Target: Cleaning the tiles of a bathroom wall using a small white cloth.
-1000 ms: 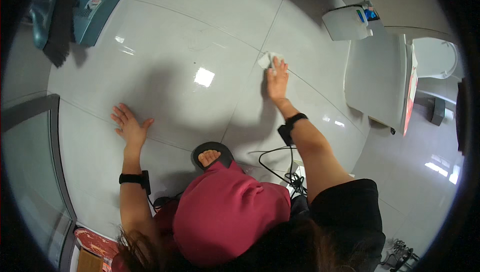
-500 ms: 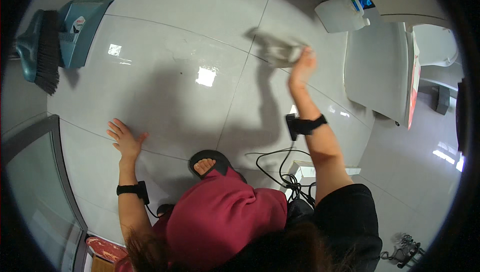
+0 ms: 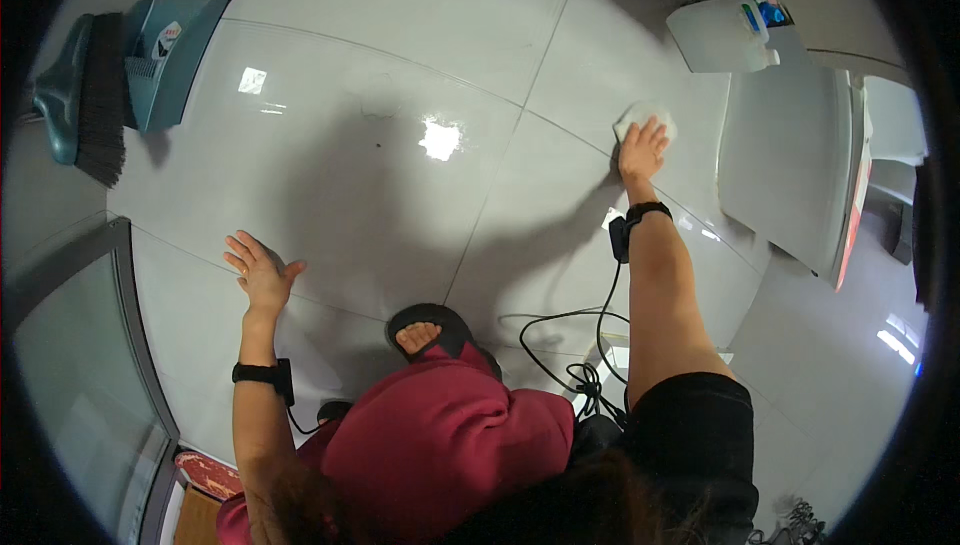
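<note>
A crumpled white cloth (image 3: 627, 121) lies on the glossy tiled floor (image 3: 440, 45) at the right, under my right hand (image 3: 643, 151). The fingers of that hand cover the cloth and press on it, and its shadow meets the hand there. My left hand (image 3: 264, 275) hangs over the floor at the left, fingers apart, with nothing in it. Each wrist wears a black strap with a small box; a dark cable runs from it. Two thin wet-looking outlines and a small dark speck (image 3: 378, 146) mark the tiles between the hands.
A teal dustpan (image 3: 190, 60) and a broom (image 3: 65, 95) stand at the far left. A glass-panelled frame (image 3: 85, 375) is at the near left. At the far right are a white jug (image 3: 715, 37) and a grey cabinet (image 3: 780, 145). A coiled black cable (image 3: 590, 383) lies beside my slippered foot (image 3: 418, 336).
My right hand has moved right, and the cloth, blurred and loosely spread before, is now bunched under it on the floor. The left hand keeps almost the same place. The view has shifted slightly.
</note>
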The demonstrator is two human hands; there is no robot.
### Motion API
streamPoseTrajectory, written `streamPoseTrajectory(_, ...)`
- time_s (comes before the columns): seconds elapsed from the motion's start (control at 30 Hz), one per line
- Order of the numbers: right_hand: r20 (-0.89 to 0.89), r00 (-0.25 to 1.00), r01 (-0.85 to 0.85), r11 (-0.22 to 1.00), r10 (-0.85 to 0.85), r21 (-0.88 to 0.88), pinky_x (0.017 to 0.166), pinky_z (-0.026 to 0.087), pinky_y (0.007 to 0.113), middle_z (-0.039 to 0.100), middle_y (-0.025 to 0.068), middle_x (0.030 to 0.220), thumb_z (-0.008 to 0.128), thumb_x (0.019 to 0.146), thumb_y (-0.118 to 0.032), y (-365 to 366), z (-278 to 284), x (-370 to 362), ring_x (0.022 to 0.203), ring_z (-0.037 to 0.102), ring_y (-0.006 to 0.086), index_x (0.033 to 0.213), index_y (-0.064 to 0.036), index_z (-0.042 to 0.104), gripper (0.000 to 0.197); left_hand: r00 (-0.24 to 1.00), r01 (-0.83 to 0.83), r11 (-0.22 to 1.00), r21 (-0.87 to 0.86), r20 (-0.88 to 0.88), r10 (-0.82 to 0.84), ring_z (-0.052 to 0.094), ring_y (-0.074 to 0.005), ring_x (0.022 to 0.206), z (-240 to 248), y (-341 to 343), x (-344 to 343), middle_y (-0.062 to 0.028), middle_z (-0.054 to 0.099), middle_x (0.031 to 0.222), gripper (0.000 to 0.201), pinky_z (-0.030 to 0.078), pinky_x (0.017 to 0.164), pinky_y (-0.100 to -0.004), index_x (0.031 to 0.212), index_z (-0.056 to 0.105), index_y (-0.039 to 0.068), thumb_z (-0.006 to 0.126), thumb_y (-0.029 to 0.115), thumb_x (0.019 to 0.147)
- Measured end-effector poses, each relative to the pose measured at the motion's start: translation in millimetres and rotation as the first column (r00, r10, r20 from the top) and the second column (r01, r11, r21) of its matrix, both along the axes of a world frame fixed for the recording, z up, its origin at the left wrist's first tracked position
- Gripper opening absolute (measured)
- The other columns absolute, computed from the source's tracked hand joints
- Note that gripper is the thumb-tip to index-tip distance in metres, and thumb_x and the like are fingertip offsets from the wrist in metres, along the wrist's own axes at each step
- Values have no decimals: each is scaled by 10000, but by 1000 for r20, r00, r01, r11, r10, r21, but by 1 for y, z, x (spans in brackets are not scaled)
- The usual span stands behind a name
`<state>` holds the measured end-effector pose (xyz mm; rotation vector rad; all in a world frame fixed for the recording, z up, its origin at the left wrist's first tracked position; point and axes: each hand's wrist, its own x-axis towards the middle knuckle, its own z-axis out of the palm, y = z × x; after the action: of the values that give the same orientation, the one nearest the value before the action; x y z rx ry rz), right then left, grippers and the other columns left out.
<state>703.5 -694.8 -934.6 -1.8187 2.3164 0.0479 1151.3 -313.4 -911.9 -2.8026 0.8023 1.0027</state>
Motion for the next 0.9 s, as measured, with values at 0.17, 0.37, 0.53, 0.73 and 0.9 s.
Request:
streamPoseTrajectory(0.17, -44, 954, -301, 949, 298, -96, 1053, 103, 509, 99, 132, 1462, 289, 899, -357, -9, -13, 74, 1346, 59, 330, 1402, -148, 177, 556, 999, -26, 999, 22, -21, 27, -115, -457, 1298, 10, -8, -2, -231, -151, 1423, 1170, 176, 970, -630, 1365, -140, 38, 762, 289, 664)
streamPoseTrajectory(0.37, -10, 697, -673, 650, 717, -353, 1028, 187, 521, 249, 139, 1418, 389, 868, -231, 20, -24, 208, 1317, 197, 324, 1351, -113, 312, 504, 1000, -25, 1000, 17, -9, 25, -93, -463, 1299, 17, -4, -2, -224, -123, 1431, 1163, 162, 978, -627, 1368, -118, 25, 760, 306, 660)
streamPoseTrajectory(0.53, 14, 473, -827, 449, 881, -339, 1035, 238, 442, 285, 163, 1390, 385, 876, -224, 66, -20, 283, 1288, 260, 310, 1341, -102, 322, 485, 997, -22, 999, -50, -79, 18, -34, -452, 1309, 18, -4, 9, -233, -56, 1437, 1072, 173, 1010, -574, 1382, -14, 5, 712, 387, 691)
streamPoseTrajectory(0.73, 607, 580, -445, 835, 543, -322, 716, 432, 455, 589, 240, 822, 319, 922, -272, 102, 69, 313, 823, 567, 399, 941, 18, 549, 370, 996, -64, 935, -349, -87, 36, 66, -451, 1306, 88, -13, 56, -271, 7, 1424, 920, 204, 1046, -460, 1361, 156, -37, 616, 474, 750)
streamPoseTrajectory(0.9, 619, 615, -300, 871, 488, -389, 633, 446, 382, 608, 172, 719, 329, 900, -294, 83, 99, 310, 669, 582, 267, 881, 38, 562, 406, 986, -167, 855, -491, -96, 138, 168, -455, 1279, 109, -23, 94, -307, 92, 1394, 864, 242, 1038, -429, 1334, 226, -58, 573, 501, 774)
